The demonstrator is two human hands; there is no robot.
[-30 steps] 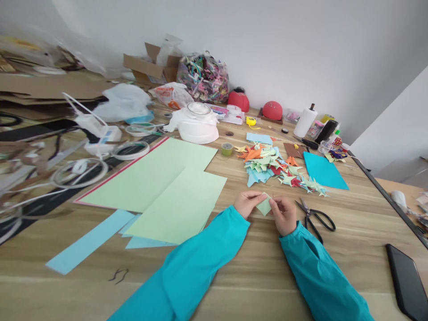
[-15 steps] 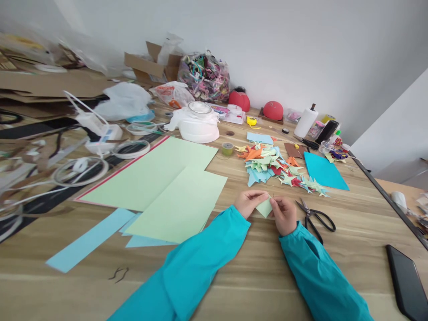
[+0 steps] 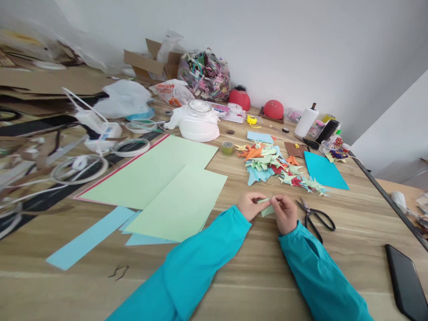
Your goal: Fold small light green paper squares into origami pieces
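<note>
Between my two hands is a small folded piece of pale green paper (image 3: 267, 211), partly hidden by the fingers. My left hand (image 3: 251, 206) pinches its left side, thumb pointing right. On the other side my right hand (image 3: 284, 213) pinches the top right edge with thumb and forefinger. Just beyond the hands lies a heap of folded paper cranes (image 3: 267, 162) in green, orange, red and blue. Black-handled scissors (image 3: 314, 217) rest on the table, right of my right hand, blades parted slightly.
Large pale green sheets (image 3: 180, 200) lie at left, with a blue paper strip (image 3: 90, 238) nearer me. A phone (image 3: 406, 281) is at the right. Behind stand a tape spool (image 3: 228, 148), a white bundle (image 3: 199, 125), red pincushions (image 3: 273, 109) and a white bottle (image 3: 306, 121). Cables (image 3: 80, 169) clutter the far left.
The green paper has turned in my fingers: its downward-pointing corner no longer shows and a narrower folded shape does. Both hands have drawn slightly closer together.
</note>
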